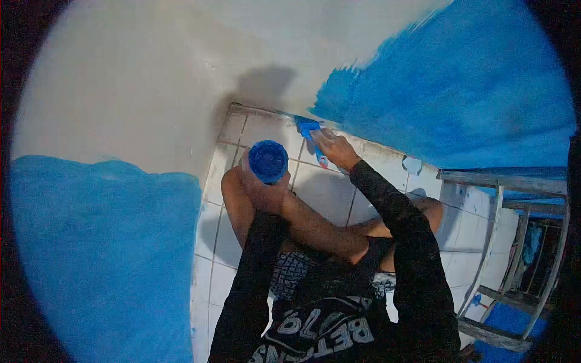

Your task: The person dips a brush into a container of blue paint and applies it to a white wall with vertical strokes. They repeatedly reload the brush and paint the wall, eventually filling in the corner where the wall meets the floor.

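My left hand (271, 195) is wrapped round a round container of blue paint (268, 162), held up in front of my knee with its mouth facing me. In my right hand (336, 150) is a paintbrush (308, 127), its blue bristle end at the foot of the right-hand wall, close to the corner. The brush's handle end, with a reddish tip, sticks out below my fingers. Just beyond the bristles, a ragged edge of blue paint (387, 91) meets the unpainted white wall (266, 36).
I sit cross-legged on white floor tiles (321, 196). The left wall has a blue painted lower part (109, 242). To my right stands a worn wooden stool (502, 181), with a blue surface (502, 327) under it. A pale scrap (412, 165) lies by the wall's base.
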A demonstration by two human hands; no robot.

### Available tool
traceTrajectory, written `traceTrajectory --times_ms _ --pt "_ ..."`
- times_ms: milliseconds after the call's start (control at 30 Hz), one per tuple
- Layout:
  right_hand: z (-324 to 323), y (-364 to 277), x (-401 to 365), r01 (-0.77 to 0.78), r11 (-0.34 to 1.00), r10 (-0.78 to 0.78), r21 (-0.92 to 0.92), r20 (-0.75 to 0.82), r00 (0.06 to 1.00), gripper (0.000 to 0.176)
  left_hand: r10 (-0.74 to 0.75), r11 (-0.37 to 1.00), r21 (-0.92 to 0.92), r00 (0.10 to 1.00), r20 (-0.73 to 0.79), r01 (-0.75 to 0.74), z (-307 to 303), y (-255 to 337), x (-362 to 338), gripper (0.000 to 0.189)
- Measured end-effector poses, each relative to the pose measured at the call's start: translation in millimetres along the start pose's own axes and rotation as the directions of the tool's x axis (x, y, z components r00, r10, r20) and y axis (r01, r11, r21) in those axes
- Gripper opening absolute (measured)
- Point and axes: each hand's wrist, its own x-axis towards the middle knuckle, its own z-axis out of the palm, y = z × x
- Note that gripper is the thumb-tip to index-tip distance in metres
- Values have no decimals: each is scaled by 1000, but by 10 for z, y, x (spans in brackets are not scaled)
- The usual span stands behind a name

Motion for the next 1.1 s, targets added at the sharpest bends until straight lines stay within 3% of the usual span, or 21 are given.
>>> traceTrajectory --times_ms 67,100,167,200,267,333,400,467,533,567,667,700,833,867,933,967,1100 --pt "-8 61 -113 13 997 -8 -79 68 998 42 352 935 42 906 -235 -353 88 -75 14 104" --pt "57 88 -179 -66 994 78 -83 152 985 44 350 936 40 907 -235 -351 96 -126 -9 104" --pt "54 169 -322 -14 991 32 -136 131 991 48 87 992 -79 991 -106 -96 71 -119 -53 103" --pt "50 217 -387 37 981 -17 -190 106 994 51 84 992 -81 991 -104 -93 73 -108 -50 103" --pt "71 290 -508 38 986 -27 -163 69 997 59 287 953 -29 934 -212 -300 62 -15 -17 103" --pt "76 311 -604 -19 972 75 -235 228 971 65 253 964 -31 951 -180 -263 -20 122 -41 102" --pt "21 327 -700 -24 975 64 -220 180 982 67 218 974 -28 965 -148 -224 -54 173 -45 102" --pt "-83 326 -775 -26 979 53 -203 130 990 68 315 948 89 933 -171 -304 -47 118 -34 101" --pt "-148 357 -896 -128 976 179 -179 311 933 70 235 972 24 960 -150 -234 -4 45 -42 102" --pt "-157 375 -983 -121 975 170 -184 281 944 72 157 986 -40 980 -123 -163 11 7 -56 102" --pt "-222 414 -1135 -165 964 223 -206 304 926 74 117 993 -12 987 -110 -119 30 12 -52 104" --pt "-272 420 -1197 -130 977 159 -169 176 971 74 117 993 -13 987 -108 -119 13 28 -57 104" --pt "-437 435 -1333 -167 976 183 -143 106 978 81 121 993 25 990 -68 -119 -61 155 -50 105" --pt "-488 417 -1351 -163 977 179 -139 109 978 81 99 995 19 993 -64 -98 -43 114 -49 105" --pt "-575 408 -1412 -276 928 356 -250 378 855 81 162 987 -1 980 -112 -164 27 31 -26 105" --pt "-585 416 -1460 -280 931 342 -234 290 894 76 228 972 -20 961 -158 -234 42 -1 -28 105" --pt "-801 326 -1438 -367 926 378 -91 278 883 73 169 985 38 982 -87 -166 -5 -19 -29 105"
